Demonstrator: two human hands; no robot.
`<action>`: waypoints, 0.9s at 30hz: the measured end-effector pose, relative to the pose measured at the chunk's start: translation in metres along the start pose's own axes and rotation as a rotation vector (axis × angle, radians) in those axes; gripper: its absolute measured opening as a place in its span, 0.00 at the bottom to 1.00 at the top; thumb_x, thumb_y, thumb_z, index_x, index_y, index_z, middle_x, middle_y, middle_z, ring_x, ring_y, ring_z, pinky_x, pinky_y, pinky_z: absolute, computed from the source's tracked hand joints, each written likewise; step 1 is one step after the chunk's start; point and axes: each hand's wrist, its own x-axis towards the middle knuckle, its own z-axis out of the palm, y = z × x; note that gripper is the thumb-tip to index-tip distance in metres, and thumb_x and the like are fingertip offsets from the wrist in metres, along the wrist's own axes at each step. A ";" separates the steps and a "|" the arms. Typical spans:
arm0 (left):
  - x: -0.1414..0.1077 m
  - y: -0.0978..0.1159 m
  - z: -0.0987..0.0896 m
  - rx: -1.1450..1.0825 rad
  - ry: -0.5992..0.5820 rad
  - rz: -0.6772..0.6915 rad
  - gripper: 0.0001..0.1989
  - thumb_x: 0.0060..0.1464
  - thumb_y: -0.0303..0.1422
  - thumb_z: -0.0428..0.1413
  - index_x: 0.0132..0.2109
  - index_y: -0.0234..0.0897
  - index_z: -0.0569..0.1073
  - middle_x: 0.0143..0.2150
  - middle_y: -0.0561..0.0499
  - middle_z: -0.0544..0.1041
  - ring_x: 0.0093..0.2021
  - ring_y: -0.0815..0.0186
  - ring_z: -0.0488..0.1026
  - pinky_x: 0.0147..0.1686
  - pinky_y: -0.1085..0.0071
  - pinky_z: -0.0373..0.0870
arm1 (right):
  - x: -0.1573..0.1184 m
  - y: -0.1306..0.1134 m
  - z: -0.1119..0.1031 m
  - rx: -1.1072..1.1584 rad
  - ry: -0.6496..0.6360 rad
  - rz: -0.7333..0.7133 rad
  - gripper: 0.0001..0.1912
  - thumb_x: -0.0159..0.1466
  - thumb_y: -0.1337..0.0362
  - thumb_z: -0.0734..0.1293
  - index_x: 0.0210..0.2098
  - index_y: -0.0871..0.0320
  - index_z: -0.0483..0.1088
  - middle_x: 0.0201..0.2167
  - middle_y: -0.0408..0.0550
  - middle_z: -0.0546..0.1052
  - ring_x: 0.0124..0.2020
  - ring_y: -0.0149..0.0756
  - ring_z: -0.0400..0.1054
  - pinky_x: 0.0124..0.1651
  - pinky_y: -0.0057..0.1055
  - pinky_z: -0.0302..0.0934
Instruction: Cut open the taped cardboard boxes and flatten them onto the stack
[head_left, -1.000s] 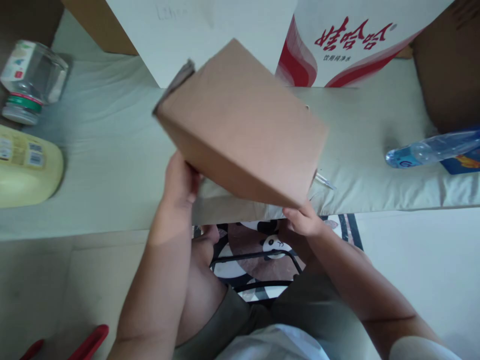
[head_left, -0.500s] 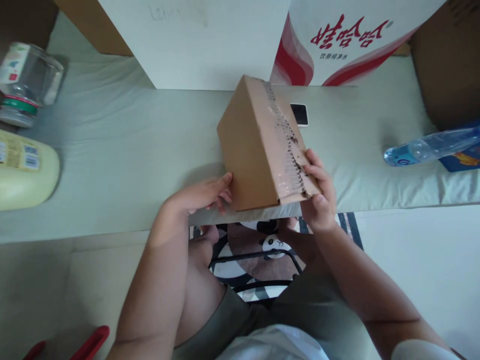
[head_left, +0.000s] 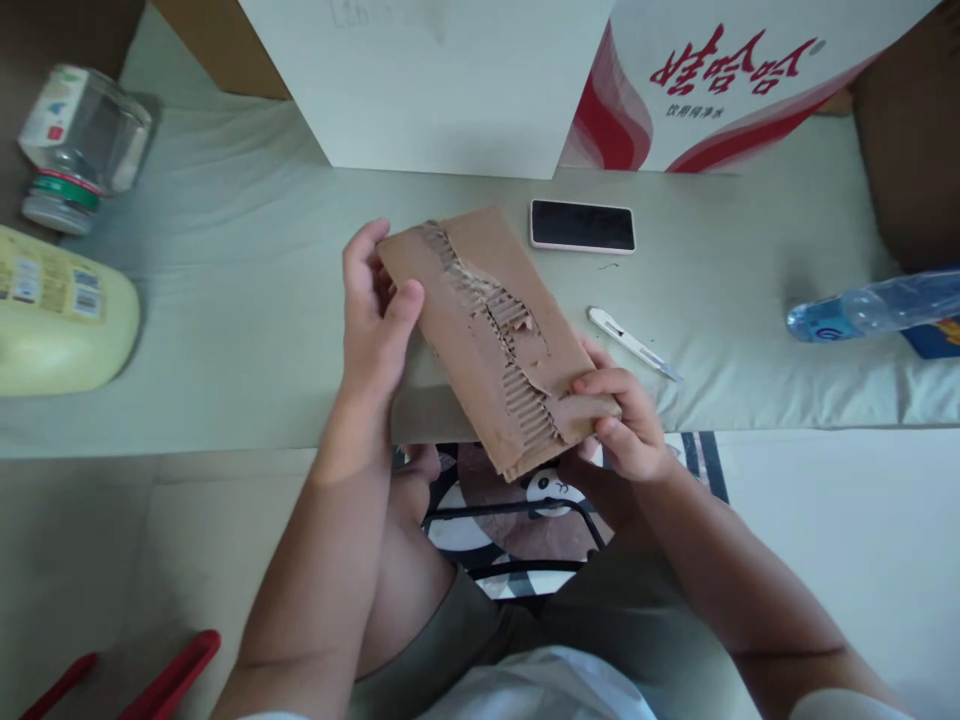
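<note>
A brown cardboard box [head_left: 469, 360] is held at a slant over the front edge of the cloth-covered surface. A ragged strip of torn paper and bared corrugation runs the length of its upward face. My left hand [head_left: 379, 310] grips the far left corner, thumb on top and fingers round the end. At the near right corner, my right hand [head_left: 630, 420] pinches the box, its fingers on a bent flap. Just beyond that hand lies a white utility knife [head_left: 634, 343], its blade pointing right. The box's underside is hidden.
A phone [head_left: 582, 226] lies behind the box. White cartons [head_left: 450, 110] stand along the back. A clear jar [head_left: 90, 150] and a pale yellow bottle [head_left: 67, 315] are on the left, a plastic water bottle [head_left: 870, 305] on the right. Below is a panda-print mat [head_left: 450, 530].
The box has been tipped so its torn face points up. My left hand has moved from the near lower side to the far left corner. The knife and whole phone are now visible.
</note>
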 end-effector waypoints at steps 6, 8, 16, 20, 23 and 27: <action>-0.003 0.005 0.004 0.031 -0.052 -0.085 0.42 0.51 0.65 0.66 0.66 0.57 0.65 0.54 0.46 0.78 0.52 0.50 0.79 0.50 0.54 0.79 | -0.004 0.001 0.002 -0.048 -0.016 0.019 0.18 0.74 0.44 0.64 0.53 0.48 0.75 0.75 0.51 0.69 0.74 0.57 0.67 0.66 0.59 0.71; -0.004 0.005 0.003 0.050 -0.061 -0.106 0.40 0.53 0.64 0.65 0.66 0.55 0.65 0.53 0.46 0.78 0.52 0.51 0.79 0.50 0.54 0.79 | -0.006 0.004 0.001 -0.010 0.027 0.021 0.22 0.74 0.42 0.62 0.54 0.47 0.75 0.72 0.52 0.73 0.71 0.56 0.71 0.65 0.58 0.72; -0.008 0.004 0.007 0.054 -0.094 -0.096 0.35 0.56 0.60 0.65 0.64 0.55 0.65 0.52 0.46 0.77 0.50 0.52 0.79 0.49 0.55 0.81 | -0.001 0.030 -0.049 -0.766 0.442 0.389 0.19 0.66 0.56 0.68 0.54 0.54 0.76 0.53 0.58 0.80 0.55 0.55 0.76 0.60 0.57 0.73; -0.010 0.005 0.011 0.061 -0.094 -0.067 0.34 0.57 0.60 0.64 0.64 0.55 0.66 0.52 0.45 0.77 0.50 0.52 0.79 0.50 0.55 0.81 | -0.002 0.041 -0.064 -1.086 0.219 0.529 0.27 0.64 0.58 0.64 0.59 0.61 0.78 0.55 0.66 0.79 0.57 0.63 0.75 0.61 0.64 0.71; -0.013 0.006 0.015 0.078 -0.089 -0.038 0.35 0.58 0.62 0.62 0.65 0.54 0.66 0.52 0.45 0.77 0.49 0.52 0.79 0.49 0.56 0.80 | -0.003 0.041 -0.066 -1.135 0.087 0.636 0.23 0.66 0.58 0.62 0.53 0.58 0.81 0.48 0.63 0.82 0.46 0.59 0.77 0.52 0.60 0.73; -0.016 0.009 0.019 0.072 -0.127 -0.045 0.40 0.55 0.67 0.63 0.66 0.54 0.66 0.58 0.44 0.76 0.53 0.51 0.79 0.53 0.56 0.79 | 0.004 0.023 -0.072 -0.889 0.265 0.571 0.14 0.66 0.55 0.67 0.45 0.55 0.80 0.39 0.55 0.81 0.36 0.48 0.75 0.42 0.47 0.72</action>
